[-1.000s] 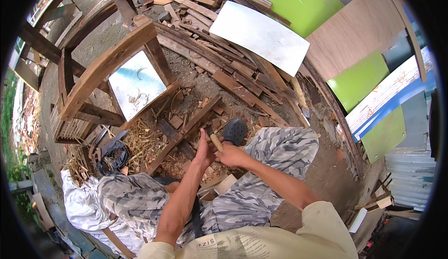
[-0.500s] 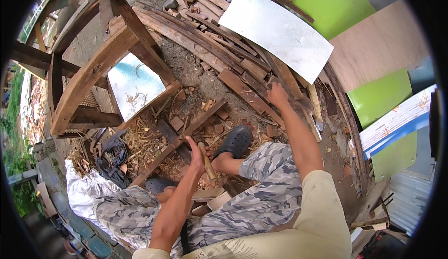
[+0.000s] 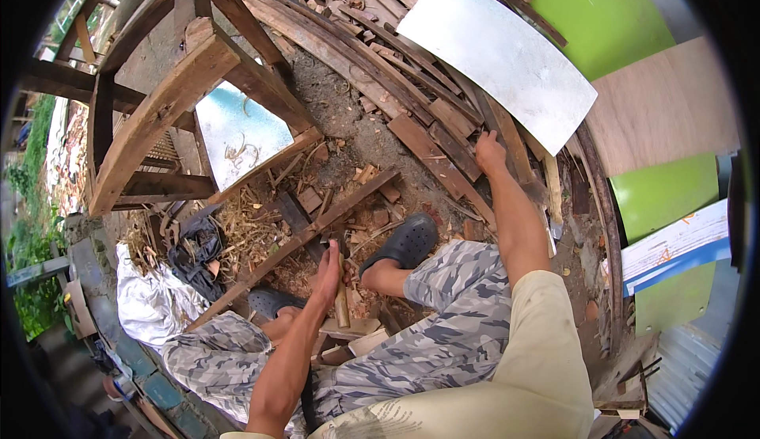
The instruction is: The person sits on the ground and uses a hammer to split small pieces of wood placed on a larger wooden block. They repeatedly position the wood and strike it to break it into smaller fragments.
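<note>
My left hand is closed round a short, round wooden handle held low between my feet. Fingers hide its middle, so I cannot tell what tool it belongs to. Off to the right, my right hand reaches into a pile of reclaimed timber, its fingers curled at the end of a wooden strip. How far the fingers wrap round it is hidden. A long narrow batten lies slantwise beyond my left hand, its near end by my left knee.
A wooden frame stands at left, with a pale blue-white panel inside it. A white sheet lies over the timber. Green panels line the right. A white sack and shavings lie near my feet.
The view has shifted slightly, so the scene sits further right. My left hand has turned the handle more upright; my right hand stays at the same spot on the timber pile.
</note>
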The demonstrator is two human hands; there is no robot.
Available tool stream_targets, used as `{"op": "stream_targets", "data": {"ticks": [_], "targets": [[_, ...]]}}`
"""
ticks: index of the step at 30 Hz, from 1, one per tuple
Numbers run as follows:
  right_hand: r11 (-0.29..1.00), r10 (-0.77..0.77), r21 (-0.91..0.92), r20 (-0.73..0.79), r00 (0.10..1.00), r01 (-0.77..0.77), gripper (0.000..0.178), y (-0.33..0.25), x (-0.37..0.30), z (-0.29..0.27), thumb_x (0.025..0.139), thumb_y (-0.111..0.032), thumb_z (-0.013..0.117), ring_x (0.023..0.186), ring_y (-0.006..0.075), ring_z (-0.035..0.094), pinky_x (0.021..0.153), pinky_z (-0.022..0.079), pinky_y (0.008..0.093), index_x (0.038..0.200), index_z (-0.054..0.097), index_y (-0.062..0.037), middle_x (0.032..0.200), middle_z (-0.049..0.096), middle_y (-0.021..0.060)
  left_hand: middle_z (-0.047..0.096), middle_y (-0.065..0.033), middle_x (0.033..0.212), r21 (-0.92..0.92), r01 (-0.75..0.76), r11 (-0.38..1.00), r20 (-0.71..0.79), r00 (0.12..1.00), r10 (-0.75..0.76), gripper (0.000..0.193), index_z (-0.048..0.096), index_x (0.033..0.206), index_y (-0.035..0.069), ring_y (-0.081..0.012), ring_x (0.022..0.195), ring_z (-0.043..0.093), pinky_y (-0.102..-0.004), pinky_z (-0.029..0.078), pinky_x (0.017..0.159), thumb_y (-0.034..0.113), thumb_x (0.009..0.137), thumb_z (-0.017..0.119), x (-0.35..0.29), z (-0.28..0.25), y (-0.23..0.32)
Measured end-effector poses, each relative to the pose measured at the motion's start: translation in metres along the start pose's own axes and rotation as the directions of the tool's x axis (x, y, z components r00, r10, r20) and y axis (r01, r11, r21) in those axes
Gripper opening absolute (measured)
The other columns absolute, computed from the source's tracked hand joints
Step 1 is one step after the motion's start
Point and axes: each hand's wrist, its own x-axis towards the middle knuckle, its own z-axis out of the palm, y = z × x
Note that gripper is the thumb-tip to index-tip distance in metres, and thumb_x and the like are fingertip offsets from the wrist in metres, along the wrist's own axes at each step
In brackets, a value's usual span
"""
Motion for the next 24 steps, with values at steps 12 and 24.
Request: {"op": "stream_targets", "data": {"ticks": [12, 24], "targets": [[0.968, -0.239, 0.084, 0.009, 0.971, 0.237, 0.044, -0.025, -0.091, -0.135, 0.08, -0.019, 0.069, 0.114, 0.036, 0.06, 0.092, 0.048, 0.0446, 0.116, 0.052, -0.0014, 0.115, 0.064, 0.0231, 0.045, -0.0022, 0.076, -0.092, -0.117, 0.989, -0.018, 0.993, 0.116, 0.073, 0.042, 0.119, 0.003, -0.0101, 0.056, 0.045, -0.0256, 0.039, 0.048, 0.069, 0.089, 0.049, -0.047, -0.091, -0.042], [0.741, -0.263, 0.599, -0.158, 0.952, 0.304, 0.089, -0.123, -0.253, -0.253, 0.069, -0.028, 0.075, 0.109, 0.0275, 0.059, 0.096, 0.045, 0.0344, 0.142, 0.037, 0.0074, 0.127, 0.057, 0.0222, 0.041, 0.0027, 0.067, -0.692, -0.299, 0.657, -0.272, 0.951, 0.146, 0.048, 0.044, 0.099, 0.01, -0.0081, 0.052, 0.042, -0.0275, 0.041, 0.045, 0.054, 0.091, 0.06, -0.033, -0.161, -0.026]]}}
